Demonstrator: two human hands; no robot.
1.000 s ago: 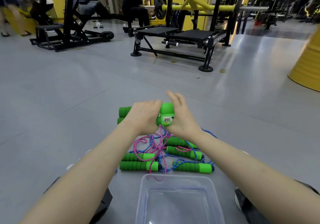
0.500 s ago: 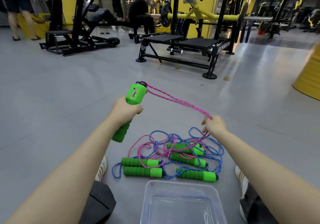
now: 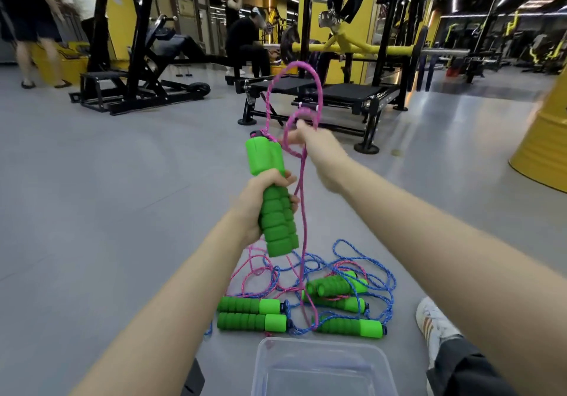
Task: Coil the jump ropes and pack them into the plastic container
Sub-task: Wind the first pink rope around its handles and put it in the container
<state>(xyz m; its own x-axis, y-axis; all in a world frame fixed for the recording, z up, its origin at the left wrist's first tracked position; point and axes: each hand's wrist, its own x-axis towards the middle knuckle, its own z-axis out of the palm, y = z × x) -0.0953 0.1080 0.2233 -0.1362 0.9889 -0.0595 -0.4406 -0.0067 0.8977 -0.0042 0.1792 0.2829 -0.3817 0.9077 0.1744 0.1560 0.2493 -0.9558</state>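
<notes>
ribbed matt green foam handles, braided pink cord, a clear glossy plastic container and a smooth grey floor with faint sheen.

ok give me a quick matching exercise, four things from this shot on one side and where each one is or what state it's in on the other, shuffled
Things:
1. left hand
2. right hand
3. plastic container
4. blue ropes

States:
A. tangled on the floor with green handles
B. pinching a loop of pink rope
C. nothing inside, nearest the camera
D. gripping a pair of green handles upright

Pairs: 1-D, 2-B, 3-C, 4-A
</notes>
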